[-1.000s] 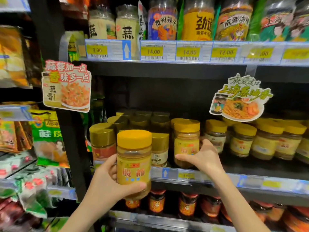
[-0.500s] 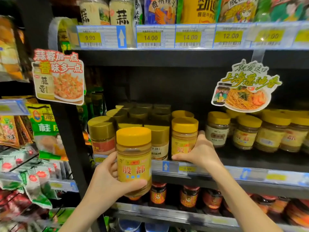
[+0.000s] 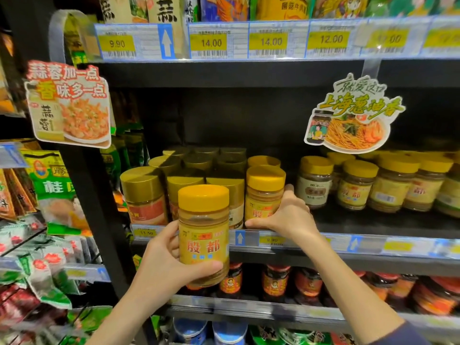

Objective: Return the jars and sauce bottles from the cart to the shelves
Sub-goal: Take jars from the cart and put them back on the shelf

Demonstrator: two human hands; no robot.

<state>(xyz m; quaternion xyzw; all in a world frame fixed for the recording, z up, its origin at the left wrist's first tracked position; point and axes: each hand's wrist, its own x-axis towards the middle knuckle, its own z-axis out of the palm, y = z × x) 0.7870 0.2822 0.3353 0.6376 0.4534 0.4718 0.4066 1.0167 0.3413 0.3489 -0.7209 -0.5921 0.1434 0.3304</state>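
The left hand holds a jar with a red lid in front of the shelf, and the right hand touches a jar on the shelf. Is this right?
Not quite: the head view shows the left hand holding a jar with a yellow lid, not red. The rest is right: the right hand touches a shelf jar.

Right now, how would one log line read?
left hand: holds yellow-lidded jar | right hand: grips shelved jar | middle shelf

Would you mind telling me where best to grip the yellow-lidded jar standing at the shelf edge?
Probably its straight wall below the lid, from the right: the shelf jar stands upright, gold-lidded jars crowd its left, and the right hand already wraps that side.
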